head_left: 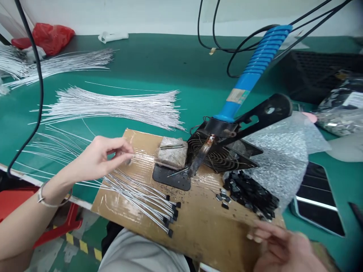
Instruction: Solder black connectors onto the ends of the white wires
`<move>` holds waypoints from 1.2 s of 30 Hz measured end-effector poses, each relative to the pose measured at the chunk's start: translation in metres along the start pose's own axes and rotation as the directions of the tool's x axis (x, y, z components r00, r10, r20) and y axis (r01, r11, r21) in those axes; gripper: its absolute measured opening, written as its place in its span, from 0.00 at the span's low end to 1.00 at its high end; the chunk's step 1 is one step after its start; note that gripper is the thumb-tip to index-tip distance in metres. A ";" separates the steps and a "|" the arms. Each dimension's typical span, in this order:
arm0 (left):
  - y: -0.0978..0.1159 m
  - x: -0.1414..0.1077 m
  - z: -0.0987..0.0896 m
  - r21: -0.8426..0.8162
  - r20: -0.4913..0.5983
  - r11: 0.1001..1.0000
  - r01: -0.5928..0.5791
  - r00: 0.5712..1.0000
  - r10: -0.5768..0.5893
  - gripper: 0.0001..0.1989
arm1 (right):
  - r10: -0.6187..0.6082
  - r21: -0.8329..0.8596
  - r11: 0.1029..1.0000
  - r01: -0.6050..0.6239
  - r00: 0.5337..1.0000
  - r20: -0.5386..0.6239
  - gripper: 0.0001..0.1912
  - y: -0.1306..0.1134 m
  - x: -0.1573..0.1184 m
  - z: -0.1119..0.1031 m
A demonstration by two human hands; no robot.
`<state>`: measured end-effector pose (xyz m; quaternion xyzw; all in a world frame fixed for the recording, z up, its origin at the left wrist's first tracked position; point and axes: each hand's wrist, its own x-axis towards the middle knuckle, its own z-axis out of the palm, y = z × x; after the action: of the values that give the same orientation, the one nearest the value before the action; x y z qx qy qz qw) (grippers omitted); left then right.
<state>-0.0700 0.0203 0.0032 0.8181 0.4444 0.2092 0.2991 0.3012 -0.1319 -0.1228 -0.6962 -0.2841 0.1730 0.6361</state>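
Note:
My left hand [115, 156] is over the cardboard's [207, 226] left part, thumb and forefinger pinched; what they hold, if anything, is too small to make out. Below it lie thin white wires [136, 192] with black tips. My right hand [278, 241] is at the cardboard's lower right corner, fingers partly curled and blurred; its grip is unclear. Above it lies a pile of black pieces [251, 192], with several small loose ones [224, 198] beside it. A blue-handled soldering iron [249, 75] rests with its tip near a whitish block [171, 153].
A large bundle of white wires [119, 107] lies behind the cardboard. A black fan [218, 151] stands under the iron. Bubble wrap [280, 151] and a phone [319, 200] are at the right. A black cable [39, 75] hangs at the left.

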 end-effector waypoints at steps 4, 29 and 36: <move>0.011 -0.020 0.012 -0.104 0.178 0.994 0.021 0.984 -0.003 0.08 | -0.206 -0.088 0.966 0.244 0.927 0.314 0.07 -0.037 -0.034 0.022; 0.043 -0.021 0.043 -0.145 0.299 0.980 0.133 0.950 -0.085 0.11 | -0.558 0.244 0.825 0.510 0.665 0.497 0.16 -0.057 -0.074 0.057; 0.047 -0.011 0.037 -0.168 0.378 0.975 0.143 0.923 -0.071 0.12 | -0.616 0.268 0.784 0.559 0.649 0.447 0.17 -0.065 -0.078 0.055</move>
<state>-0.0248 -0.0200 0.0073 0.7844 0.4019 0.0766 0.4662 0.1960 -0.1348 -0.0753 -0.4594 -0.6430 0.1506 0.5940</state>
